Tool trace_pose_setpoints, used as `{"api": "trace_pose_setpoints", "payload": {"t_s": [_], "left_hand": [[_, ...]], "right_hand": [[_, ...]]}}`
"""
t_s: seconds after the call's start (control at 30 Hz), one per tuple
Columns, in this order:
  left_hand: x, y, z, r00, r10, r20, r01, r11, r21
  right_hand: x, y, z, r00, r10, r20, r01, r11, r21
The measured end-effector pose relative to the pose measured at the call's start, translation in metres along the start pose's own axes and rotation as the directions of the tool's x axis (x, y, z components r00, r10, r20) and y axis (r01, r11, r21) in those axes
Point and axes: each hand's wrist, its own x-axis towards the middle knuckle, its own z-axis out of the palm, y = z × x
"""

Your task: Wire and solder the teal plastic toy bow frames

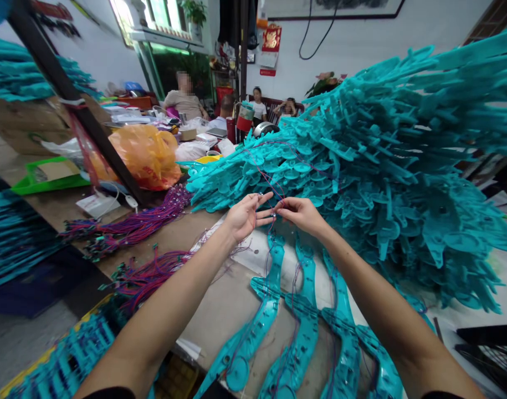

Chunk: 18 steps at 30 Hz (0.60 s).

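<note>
Thin red and purple wires (266, 176) run from the teal pile down to both hands. My left hand (242, 215) is palm up, two fingers stretched toward the right hand; strands pass between its fingers, and a small light piece shows near the thumb tip. My right hand (301, 215) pinches the wires, with a tiny light-coloured end (274, 214) by its fingertips. Just below the hands lies a curved teal plastic part (274, 260) with wires along it. Beside it are similar teal parts (306, 277) in a row.
A large heap of teal plastic parts (361, 166) fills the right side. Bundles of red-purple wires (153, 219) lie left on the table (226, 302). An orange plastic bag (137, 152), a green tray (49, 174) and a slanted dark post (78, 105) stand beyond. People sit at the back.
</note>
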Motion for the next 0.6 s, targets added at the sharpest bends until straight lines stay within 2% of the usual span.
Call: {"api": "trace_pose_setpoints", "payload": {"t_s": [0.1, 0.27, 0.47, 0.6], "left_hand": [[-0.001, 0.0, 0.002, 0.999, 0.017, -0.033, -0.018, 1.0, -0.021], [-0.001, -0.003, 0.004, 0.994, 0.075, -0.076, -0.076, 0.997, -0.011], [0.001, -0.019, 0.001, 0.977, 0.202, -0.064, -0.184, 0.959, 0.217], [0.004, -0.03, -0.003, 0.959, 0.282, 0.033, -0.275, 0.895, 0.351]], "right_hand": [[-0.002, -0.001, -0.001, 0.997, 0.079, 0.019, -0.08, 0.996, 0.029], [-0.004, 0.0, 0.001, 0.988, 0.149, -0.033, -0.143, 0.982, 0.126], [-0.007, -0.002, 0.005, 0.975, 0.216, -0.046, -0.185, 0.912, 0.366], [-0.007, -0.004, 0.009, 0.957, 0.269, -0.107, -0.188, 0.858, 0.477]]}}
